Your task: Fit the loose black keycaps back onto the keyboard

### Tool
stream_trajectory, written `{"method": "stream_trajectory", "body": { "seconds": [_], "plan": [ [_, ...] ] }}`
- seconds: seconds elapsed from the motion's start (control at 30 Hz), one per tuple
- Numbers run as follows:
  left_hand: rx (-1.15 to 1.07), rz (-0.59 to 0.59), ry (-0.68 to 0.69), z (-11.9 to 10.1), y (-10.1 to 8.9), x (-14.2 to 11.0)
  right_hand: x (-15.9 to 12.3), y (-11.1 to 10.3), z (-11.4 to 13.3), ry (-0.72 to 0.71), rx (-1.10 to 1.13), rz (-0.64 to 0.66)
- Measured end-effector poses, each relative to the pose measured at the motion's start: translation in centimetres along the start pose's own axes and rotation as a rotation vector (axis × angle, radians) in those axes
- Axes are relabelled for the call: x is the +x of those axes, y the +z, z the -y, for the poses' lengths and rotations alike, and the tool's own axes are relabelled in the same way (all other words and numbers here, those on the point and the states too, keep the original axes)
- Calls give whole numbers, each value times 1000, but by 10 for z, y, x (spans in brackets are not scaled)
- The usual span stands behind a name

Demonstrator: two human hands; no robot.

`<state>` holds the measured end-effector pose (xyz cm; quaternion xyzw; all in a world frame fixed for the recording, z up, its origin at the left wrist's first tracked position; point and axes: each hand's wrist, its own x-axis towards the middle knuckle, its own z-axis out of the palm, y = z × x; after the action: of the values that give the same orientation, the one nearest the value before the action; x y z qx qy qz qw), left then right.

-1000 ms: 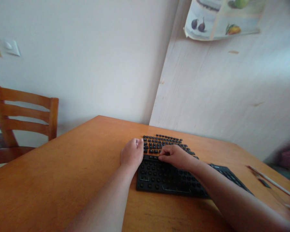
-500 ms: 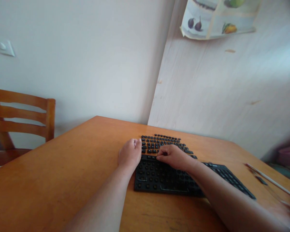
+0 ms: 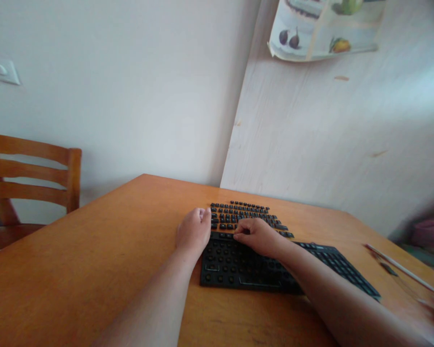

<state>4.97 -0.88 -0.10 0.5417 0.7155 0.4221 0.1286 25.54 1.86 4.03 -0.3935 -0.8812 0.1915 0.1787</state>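
A black keyboard point(image 3: 246, 280) lies on the wooden table, most of its left part bare of keycaps, with keys standing on its right part. Behind it, loose black keycaps point(image 3: 222, 218) are laid out in rows. My left hand point(image 3: 194, 230) is closed beside the keyboard's far left corner; its fingertips are turned away, so what it holds, if anything, is hidden. My right hand point(image 3: 256, 235) pinches thumb and forefinger together at the keyboard's far edge, by a few keycaps in the top row. Whatever lies between those fingertips is too small to make out.
The table point(image 3: 137, 250) runs up to a pale wall. A long thin stick point(image 3: 398, 266) and a small dark object point(image 3: 388, 269) lie at the right. A wooden chair point(image 3: 32, 173) stands on the left, and a fruit picture point(image 3: 318, 33) hangs above.
The view has shifted very slightly. Both hands keep their places and their closed grip at the keyboard's far edge.
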Motion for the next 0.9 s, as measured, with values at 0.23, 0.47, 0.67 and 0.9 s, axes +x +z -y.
{"method": "stream_trajectory", "body": {
  "seconds": [0.23,0.47,0.67,0.9],
  "plan": [
    [8,-5,-1,-3,-2,0,-4,-13,2,-8,-39,-96],
    [4,9,1,-2,-2,-1,-13,-16,16,-79,-143,-169],
    [0,0,2,0,0,0,-15,-9,19,-101,-195,-131],
    [-12,-3,4,-1,-1,-1,-15,-10,19,-77,-180,-148]
  ]
}}
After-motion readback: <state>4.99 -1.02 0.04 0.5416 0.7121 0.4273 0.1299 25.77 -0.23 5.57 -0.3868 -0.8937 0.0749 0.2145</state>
